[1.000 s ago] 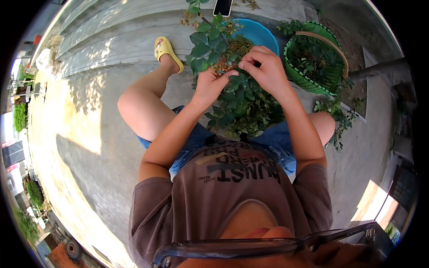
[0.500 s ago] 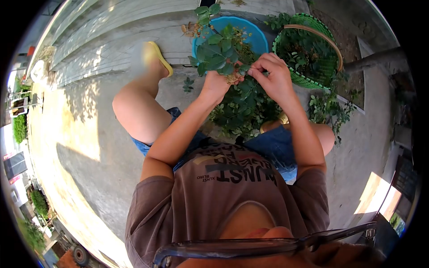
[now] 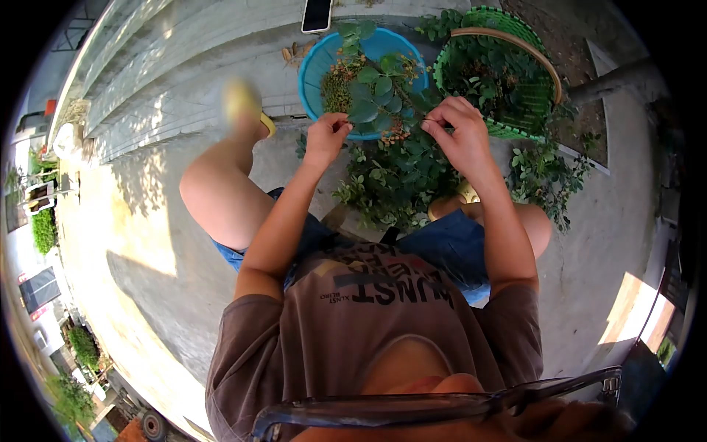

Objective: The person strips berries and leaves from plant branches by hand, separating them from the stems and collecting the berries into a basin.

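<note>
A leafy branch (image 3: 383, 92) with clusters of small brownish berries is held up in front of the blue basin (image 3: 311, 70). My right hand (image 3: 456, 127) pinches the branch's stem at its right end. On the left, my left hand (image 3: 326, 138) is closed at the basin's near rim, beside the leaves; what its fingertips hold, if anything, is too small to make out. Small greenish berries (image 3: 336, 92) lie inside the basin. Below the hands, a pile of leafy cuttings (image 3: 398, 184) rests on the ground between my legs.
A green woven basket (image 3: 541, 110) with a brown handle holds leafy stems at the upper right. More cuttings (image 3: 549, 177) lie below it. A phone (image 3: 317, 15) rests on the step above the basin. My foot in a yellow slipper (image 3: 266, 125) is at the left.
My hands have moved apart, the left one leftward off the berry cluster. The basin, basket and phone sit differently in view as the camera has shifted.
</note>
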Motion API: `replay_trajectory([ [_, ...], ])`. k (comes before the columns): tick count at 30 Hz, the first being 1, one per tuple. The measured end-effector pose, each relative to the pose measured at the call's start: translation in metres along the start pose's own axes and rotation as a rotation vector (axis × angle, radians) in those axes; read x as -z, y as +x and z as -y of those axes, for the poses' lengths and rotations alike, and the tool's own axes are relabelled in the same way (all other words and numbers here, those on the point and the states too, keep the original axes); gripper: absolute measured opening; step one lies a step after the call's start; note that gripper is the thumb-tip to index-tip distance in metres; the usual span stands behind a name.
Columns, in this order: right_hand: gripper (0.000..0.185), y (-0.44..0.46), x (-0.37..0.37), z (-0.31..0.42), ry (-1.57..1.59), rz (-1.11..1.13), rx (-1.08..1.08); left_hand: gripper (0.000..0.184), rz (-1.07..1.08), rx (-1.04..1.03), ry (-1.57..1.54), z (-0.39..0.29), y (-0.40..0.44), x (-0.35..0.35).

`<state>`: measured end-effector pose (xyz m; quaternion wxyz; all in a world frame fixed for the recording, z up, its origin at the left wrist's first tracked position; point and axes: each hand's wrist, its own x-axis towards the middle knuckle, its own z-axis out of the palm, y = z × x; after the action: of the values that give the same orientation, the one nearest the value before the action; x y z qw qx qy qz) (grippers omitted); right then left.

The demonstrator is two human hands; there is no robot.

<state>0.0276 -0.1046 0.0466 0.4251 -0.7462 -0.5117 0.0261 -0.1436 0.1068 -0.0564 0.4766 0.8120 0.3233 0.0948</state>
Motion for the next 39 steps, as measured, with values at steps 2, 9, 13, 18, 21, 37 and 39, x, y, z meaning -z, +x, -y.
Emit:
replay_trajectory([
  [2,0.011,-0.001,0.0,-0.005,0.008,0.006,-0.017,0.026,-0.142,-0.166,0.16,0.008,0.009,0.009],
  [9,0.012,-0.003,-0.002,-0.006,-0.008,0.022,-0.033,0.026,-0.166,-0.089,-0.683,-0.087,0.007,0.043],
  [13,0.012,-0.004,-0.003,-0.004,-0.062,0.033,-0.016,0.026,-0.103,-0.302,-0.842,-0.133,-0.007,0.048],
  [18,0.013,-0.004,-0.003,0.0,-0.117,0.021,0.014,0.023,-0.133,-0.323,-0.827,-0.136,-0.002,0.043],
  [21,0.012,-0.004,-0.001,0.005,-0.176,-0.008,0.055,0.019,-0.07,-0.22,-0.899,-0.138,-0.004,0.045],
  [37,0.012,-0.002,-0.002,0.01,-0.299,-0.093,0.149,0.01,0.092,0.281,-1.509,-0.119,-0.005,0.035],
  [39,0.013,-0.002,-0.003,0.01,-0.309,-0.096,0.154,0.011,0.087,0.286,-1.553,-0.117,-0.004,0.033],
])
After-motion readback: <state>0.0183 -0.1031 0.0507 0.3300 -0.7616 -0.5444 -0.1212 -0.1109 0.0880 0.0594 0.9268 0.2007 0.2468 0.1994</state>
